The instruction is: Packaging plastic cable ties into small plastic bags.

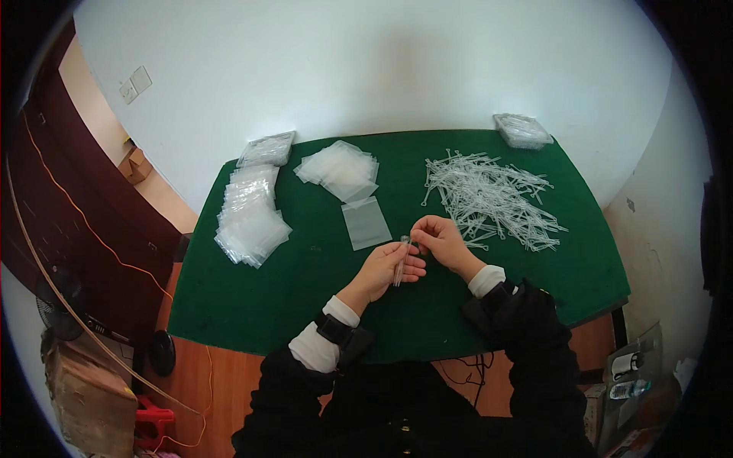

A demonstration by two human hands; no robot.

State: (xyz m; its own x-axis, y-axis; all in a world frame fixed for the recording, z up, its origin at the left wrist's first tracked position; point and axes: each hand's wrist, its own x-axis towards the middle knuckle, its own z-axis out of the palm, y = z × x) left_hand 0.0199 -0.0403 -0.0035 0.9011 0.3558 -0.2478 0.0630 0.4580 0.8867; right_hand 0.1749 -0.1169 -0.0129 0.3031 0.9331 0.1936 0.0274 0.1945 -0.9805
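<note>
A few thin clear plastic sticks [398,273] lie across the fingers of my left hand [379,269], held by its thumb. My right hand [444,241] is closed in a pinch close to their upper ends; whether a stick is between its fingertips is too small to make out. To the right spreads a large loose pile of clear plastic sticks [492,200], some with a small ring at one end. Just beyond my left hand a single clear flat bag [367,224] lies on the green table [298,305].
Behind the single bag is a heap of clear bags [340,169]. At the left, filled-looking bags [250,217] overlap in a row, with a clear box of sticks [266,149] behind them. Another clear box [523,131] stands at the back right, near the white wall [328,69].
</note>
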